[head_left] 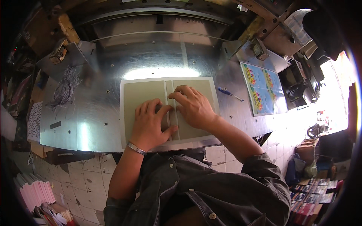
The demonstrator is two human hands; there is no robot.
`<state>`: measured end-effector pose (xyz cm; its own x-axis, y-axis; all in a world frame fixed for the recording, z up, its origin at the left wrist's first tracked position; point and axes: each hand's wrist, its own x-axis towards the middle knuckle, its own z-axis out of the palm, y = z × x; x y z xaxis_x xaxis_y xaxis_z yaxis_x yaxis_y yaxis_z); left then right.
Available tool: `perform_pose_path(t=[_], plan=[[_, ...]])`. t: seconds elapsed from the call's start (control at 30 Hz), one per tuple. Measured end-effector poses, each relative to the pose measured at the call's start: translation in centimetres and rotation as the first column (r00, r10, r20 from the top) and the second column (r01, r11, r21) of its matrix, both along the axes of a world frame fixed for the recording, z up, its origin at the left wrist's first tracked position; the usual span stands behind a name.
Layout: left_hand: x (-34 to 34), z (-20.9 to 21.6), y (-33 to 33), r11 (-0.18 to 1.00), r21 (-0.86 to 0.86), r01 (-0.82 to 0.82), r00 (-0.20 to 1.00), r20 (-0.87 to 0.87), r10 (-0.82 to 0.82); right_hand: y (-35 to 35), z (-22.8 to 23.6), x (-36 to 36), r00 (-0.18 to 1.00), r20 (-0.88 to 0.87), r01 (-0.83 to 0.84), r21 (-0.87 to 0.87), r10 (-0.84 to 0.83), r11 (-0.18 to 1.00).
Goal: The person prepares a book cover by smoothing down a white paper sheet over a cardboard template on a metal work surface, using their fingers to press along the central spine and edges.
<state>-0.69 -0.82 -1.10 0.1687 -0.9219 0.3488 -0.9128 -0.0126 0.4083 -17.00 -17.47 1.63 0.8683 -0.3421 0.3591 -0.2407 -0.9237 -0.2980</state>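
The left hand (pixel 148 126) and right hand (pixel 197 108), both half wide with bent fingers, rest on two flat tan boards (pixel 145 91). A thin strip (pixel 169 89) runs between the boards; white paper (pixel 214 97) peeks out around them, on a shiny metal table (pixel 92 103).

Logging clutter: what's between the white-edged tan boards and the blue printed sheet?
Head view: a slim blue pen on the silvery metal table.
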Motion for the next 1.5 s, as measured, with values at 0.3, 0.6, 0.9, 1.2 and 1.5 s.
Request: perform_pose_path(t=[0.3,0.6,0.9,1.2,1.5], plan=[[0.0,-0.3,0.0,1.0,0.005,-0.001,1.0,-0.025,0.001,0.1,-0.3,0.0,0.998,0.012,-0.068,-0.029,0.069,0.997],[0.0,-0.4,0.1,1.0,-0.021,0.0,1.0,-0.013,0.0,0.8,0.1,0.3,0.996,0.046,-0.075,0.005,0.075,0.997],[-0.1,-0.1,0.2,1.0,-0.023,-0.006,1.0,-0.006,0.005,1.3,0.1,0.3,0.998,-0.003,-0.06,-0.006,0.06,0.998],[0.3,-0.3,0.3,0.999,-0.039,0.01,0.999,-0.043,-0.012,1.7,0.4,0.1,0.995,-0.063,-0.078,-0.028,0.076,0.997],[0.9,-0.2,0.2,0.986,-0.163,0.029,0.979,-0.193,-0.06,1.4,-0.4,0.1,0.991,-0.106,-0.094,-0.068,0.087,0.993]])
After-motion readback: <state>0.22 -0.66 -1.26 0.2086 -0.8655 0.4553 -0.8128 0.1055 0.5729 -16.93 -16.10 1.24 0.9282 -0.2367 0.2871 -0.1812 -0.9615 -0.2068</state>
